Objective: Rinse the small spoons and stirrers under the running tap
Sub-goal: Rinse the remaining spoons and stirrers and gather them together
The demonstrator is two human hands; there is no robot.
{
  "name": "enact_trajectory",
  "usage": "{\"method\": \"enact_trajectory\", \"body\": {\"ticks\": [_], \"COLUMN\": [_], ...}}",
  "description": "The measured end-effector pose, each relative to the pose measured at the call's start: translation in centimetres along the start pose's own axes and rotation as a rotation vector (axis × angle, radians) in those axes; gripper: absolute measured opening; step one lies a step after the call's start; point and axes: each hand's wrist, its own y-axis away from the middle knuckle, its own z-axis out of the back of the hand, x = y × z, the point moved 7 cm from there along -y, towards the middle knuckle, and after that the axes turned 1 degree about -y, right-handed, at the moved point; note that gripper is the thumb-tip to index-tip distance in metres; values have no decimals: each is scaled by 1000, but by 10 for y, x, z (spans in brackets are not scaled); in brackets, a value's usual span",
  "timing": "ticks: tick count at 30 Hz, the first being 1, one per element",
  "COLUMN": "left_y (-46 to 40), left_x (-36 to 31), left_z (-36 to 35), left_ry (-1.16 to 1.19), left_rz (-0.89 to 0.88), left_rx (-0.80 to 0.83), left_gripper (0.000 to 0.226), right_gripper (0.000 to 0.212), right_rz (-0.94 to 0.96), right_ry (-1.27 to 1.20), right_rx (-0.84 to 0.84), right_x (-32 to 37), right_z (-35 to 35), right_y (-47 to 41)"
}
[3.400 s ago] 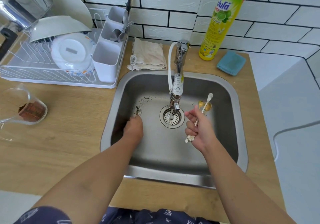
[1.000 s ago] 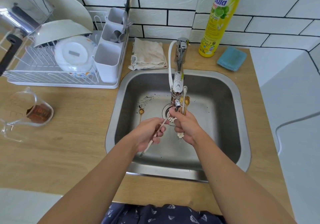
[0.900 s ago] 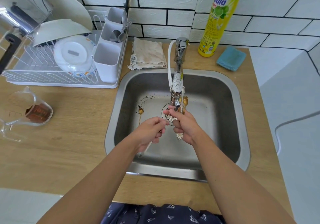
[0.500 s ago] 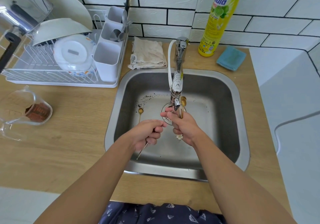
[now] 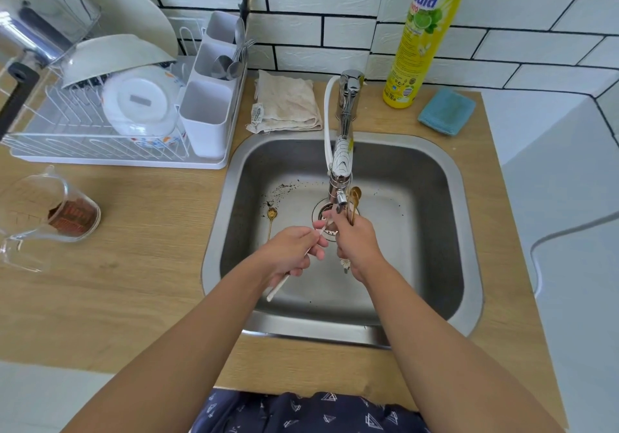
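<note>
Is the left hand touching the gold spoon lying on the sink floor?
Apart. In the head view the left hand pinches a white stirrer, and bare sink floor shows between its knuckles and the gold spoon.

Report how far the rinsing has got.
Nothing visibly finished. In hand: left hand holds a thin white stirrer toward the chrome tap; right hand grips small gold spoons at the spout. Left: one gold spoon on the steel sink floor.
</note>
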Motion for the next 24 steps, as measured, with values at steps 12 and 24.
{"method": "enact_trajectory", "body": {"ticks": [12,24], "left_y": [-38,-49], "left_x": [-9,-27], "left_z": [4,-48], "left_ry": [46,553], "left_rz": [-155,-126], "left_rx": [-166,119], "left_gripper": [16,22], "right_gripper": [10,11], "right_rz": [52,48], "right_ry": [-248,-286], "right_rx": [-478,-576], "right_x": [19,19], "right_z": [98,131], "right_y": [-4,8]}}
